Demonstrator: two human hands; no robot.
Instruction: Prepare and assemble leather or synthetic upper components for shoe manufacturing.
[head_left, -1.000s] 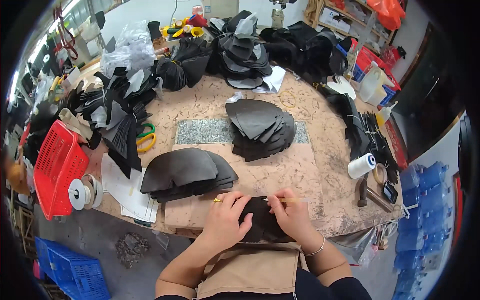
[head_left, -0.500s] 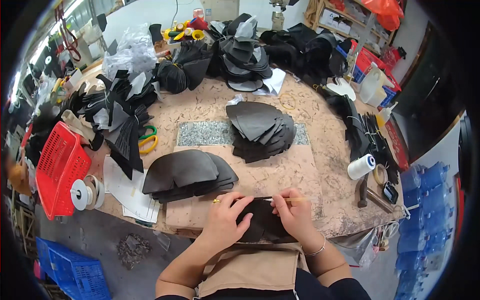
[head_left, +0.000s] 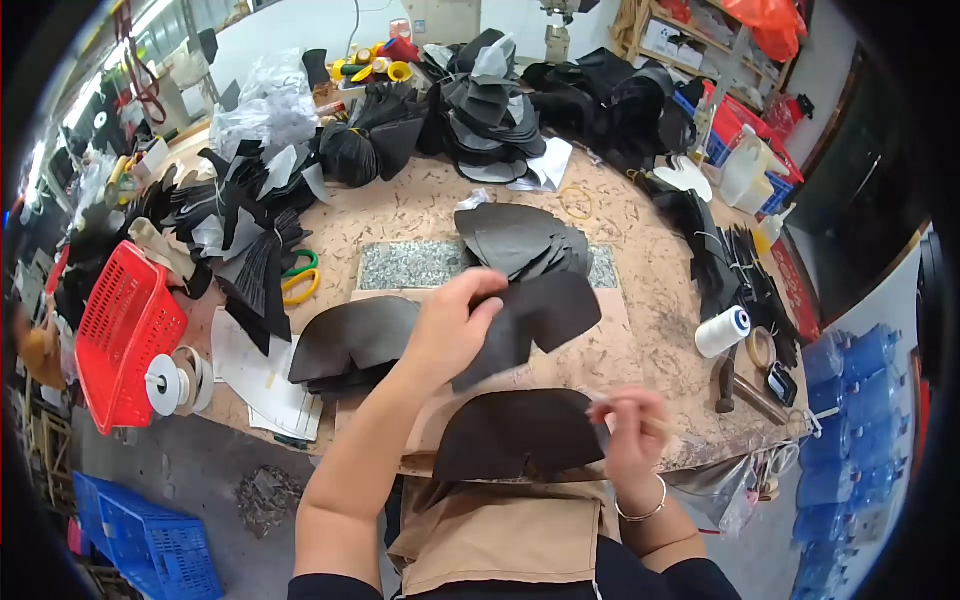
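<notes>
One black piece [head_left: 562, 309] has just come up in the left hand's [head_left: 462, 322] grip, leaving the second piece [head_left: 515, 435] at the counter's [head_left: 665, 350] front edge uncovered; the right hand [head_left: 632, 430] seems pinching a blurred stick [head_left: 657, 426].

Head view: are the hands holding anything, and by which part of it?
Left hand: a dark notched piece, by its upper-left edge. Right hand: apparently a thin pale stick, between the fingers; blur hides which part.

Two hands [head_left: 455, 325] [head_left: 634, 435], one hammer [head_left: 727, 385], one pair scissors [head_left: 317, 284].
</notes>
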